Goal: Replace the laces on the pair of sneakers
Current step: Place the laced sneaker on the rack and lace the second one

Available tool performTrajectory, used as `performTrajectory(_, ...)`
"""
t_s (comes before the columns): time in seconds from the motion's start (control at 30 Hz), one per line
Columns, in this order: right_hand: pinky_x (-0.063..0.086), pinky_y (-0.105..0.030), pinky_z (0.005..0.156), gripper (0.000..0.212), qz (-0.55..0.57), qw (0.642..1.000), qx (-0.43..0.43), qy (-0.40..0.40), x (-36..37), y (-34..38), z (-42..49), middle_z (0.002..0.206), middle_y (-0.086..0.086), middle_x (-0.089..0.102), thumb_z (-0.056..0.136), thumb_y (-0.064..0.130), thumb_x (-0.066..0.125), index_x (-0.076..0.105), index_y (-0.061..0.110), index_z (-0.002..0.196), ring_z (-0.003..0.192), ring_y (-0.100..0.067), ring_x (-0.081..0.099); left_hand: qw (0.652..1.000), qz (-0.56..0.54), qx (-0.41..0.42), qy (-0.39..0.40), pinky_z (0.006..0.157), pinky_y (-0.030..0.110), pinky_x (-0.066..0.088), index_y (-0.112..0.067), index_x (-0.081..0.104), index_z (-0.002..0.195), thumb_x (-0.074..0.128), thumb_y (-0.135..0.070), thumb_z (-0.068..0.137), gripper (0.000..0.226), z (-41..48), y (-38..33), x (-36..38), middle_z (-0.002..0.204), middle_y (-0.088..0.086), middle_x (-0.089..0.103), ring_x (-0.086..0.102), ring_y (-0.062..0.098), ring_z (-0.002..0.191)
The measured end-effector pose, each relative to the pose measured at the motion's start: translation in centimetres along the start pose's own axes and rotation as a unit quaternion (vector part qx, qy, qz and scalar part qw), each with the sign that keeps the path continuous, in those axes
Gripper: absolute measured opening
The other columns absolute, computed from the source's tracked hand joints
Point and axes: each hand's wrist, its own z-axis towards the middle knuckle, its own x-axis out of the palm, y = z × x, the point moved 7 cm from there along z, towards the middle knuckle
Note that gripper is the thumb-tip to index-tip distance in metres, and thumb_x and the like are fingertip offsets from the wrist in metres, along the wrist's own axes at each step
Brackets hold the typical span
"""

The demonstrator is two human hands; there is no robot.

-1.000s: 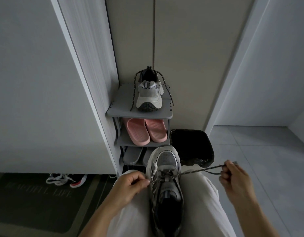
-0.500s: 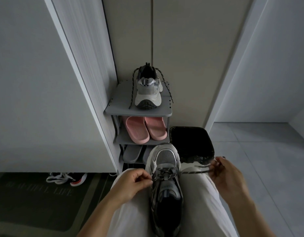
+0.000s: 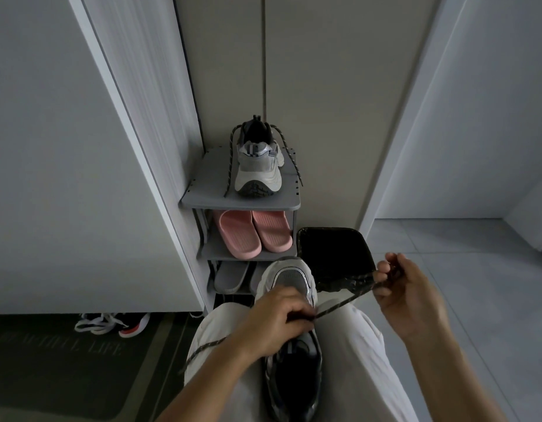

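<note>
Looking down from my head, I have one sneaker (image 3: 289, 277) lying along my lap on my pale trousers (image 3: 358, 345), toe pointing away from me, its heel end dark and partly cut off by the bottom edge. My left hand (image 3: 276, 318) lies over the middle of the shoe with fingers curled and pinches the lace (image 3: 342, 303) where it leaves the eyelets; the hand hides the eyelets, so I cannot tell how far the lacing reaches. From there the lace runs taut up to my right hand (image 3: 412, 296), out to the side of my knee, which pinches it between thumb and curled fingers; the tip is lost among them. The other end of the lace trails off my left thigh. The second sneaker (image 3: 257, 166) stands well apart on the top of the shoe rack (image 3: 209, 190), sole edge toward me, its own speckled lace hanging loose on both sides. Pink slippers (image 3: 251, 233) sit on the shelf below, and grey slippers (image 3: 231, 277) lower down are half hidden behind my shoe's toe. A black bin (image 3: 333, 248) stands just beside the rack. A dim doormat (image 3: 65, 360) bears lettering I cannot read, and shoes (image 3: 111, 322) poke out from under the cabinet.
</note>
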Motion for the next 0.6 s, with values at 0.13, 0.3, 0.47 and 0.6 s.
performTrajectory(0.13,0.033,-0.014,0.034,0.029,-0.048,0.999,0.023,0.001,0.4,-1.3,0.2,0.051,0.001,0.054,0.097,0.022,0.037,0.053,0.012,0.076,0.042,-0.007,0.049,0.996,-0.071,-0.020,0.050,0.081,0.007,0.039,-0.016,0.071,0.097,0.070,-0.031,0.079,0.023,0.1,-1.2,-0.4,0.083,-0.020,0.062,0.055,-0.005,0.087)
performTrajectory(0.3,0.039,-0.014,0.038,0.029,-0.040,0.999,0.019,0.016,1.9,-1.2,1.2,0.054,0.000,0.058,0.098,0.019,0.036,0.054,0.010,0.077,0.044,-0.007,0.053,0.966,-0.236,-0.073,0.072,0.069,0.017,0.045,-0.024,0.071,0.079,0.066,-0.041,0.079,0.019,-0.7,-2.0,-3.1,0.067,0.003,0.062,0.056,0.009,0.064)
performTrajectory(0.47,0.037,-0.016,0.043,0.033,-0.188,0.982,-0.030,0.010,1.4,-0.7,1.1,0.060,-0.001,0.052,0.097,0.022,0.041,0.063,0.008,0.077,0.051,-0.007,0.045,0.951,-0.233,-0.179,0.095,0.099,0.029,0.041,-0.018,0.068,0.097,0.057,-0.058,0.076,0.047,-3.8,3.0,-4.8,0.087,-0.003,0.071,0.064,0.005,0.091)
performTrajectory(0.6,0.028,-0.013,0.043,0.035,-0.445,0.884,-0.045,0.139,6.2,-5.1,-2.2,0.048,0.008,0.046,0.095,0.018,0.049,0.065,0.019,0.064,0.043,0.000,0.036,0.965,-0.200,-0.167,-0.026,0.095,0.019,0.045,-0.042,0.055,0.109,0.067,-0.057,0.071,0.042,-1.3,1.0,-5.3,0.113,-0.017,0.062,0.056,-0.010,0.104)
